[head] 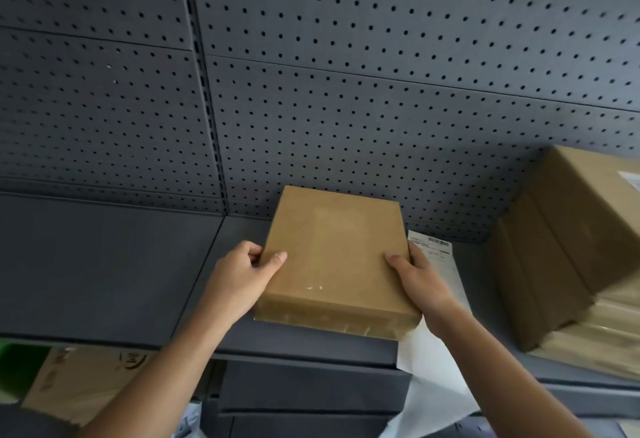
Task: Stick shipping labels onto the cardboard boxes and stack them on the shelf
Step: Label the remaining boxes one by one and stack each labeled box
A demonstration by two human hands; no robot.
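two hands (332, 278) grip one cardboard box (334, 257).

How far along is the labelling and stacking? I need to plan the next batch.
Done: a stack of boxes already sits at the right of the shelf, its top one showing a label. In hand: the left hand and right hand grip a flat box over the shelf, no label on its visible top. Left: a label sheet lies beside it, seemingly unstuck.
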